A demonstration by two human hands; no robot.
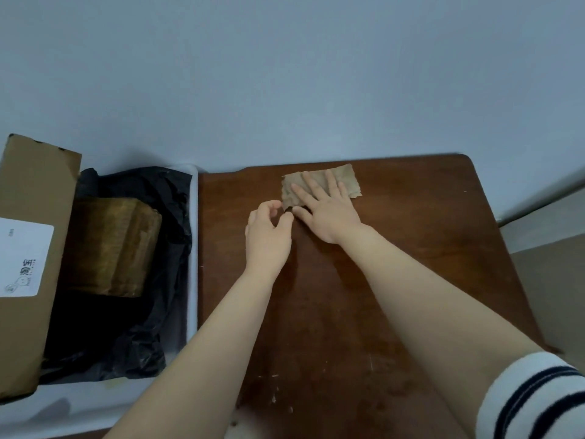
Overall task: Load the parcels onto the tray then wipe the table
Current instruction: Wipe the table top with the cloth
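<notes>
A beige cloth (pixel 343 178) lies flat near the far edge of the dark wooden table (pixel 411 248). My right hand (pixel 323 205) presses on it, palm down, fingers spread. My left hand (pixel 267 231) hovers just left of the cloth's near-left corner, thumb and fingers curled close together with nothing clearly in them. To the left, the white tray (pixel 192 248) holds a black plastic parcel (pixel 152 280), a brown tape-wrapped parcel (pixel 117 245) on top of it, and a cardboard box (pixel 34 248) with a white label at the far left.
A pale wall rises right behind the table and tray. The table's near part shows white scratches and specks (pixel 275 397). Right of the table runs a light ledge (pixel 544 217). My right sleeve is white with dark stripes (pixel 535 403).
</notes>
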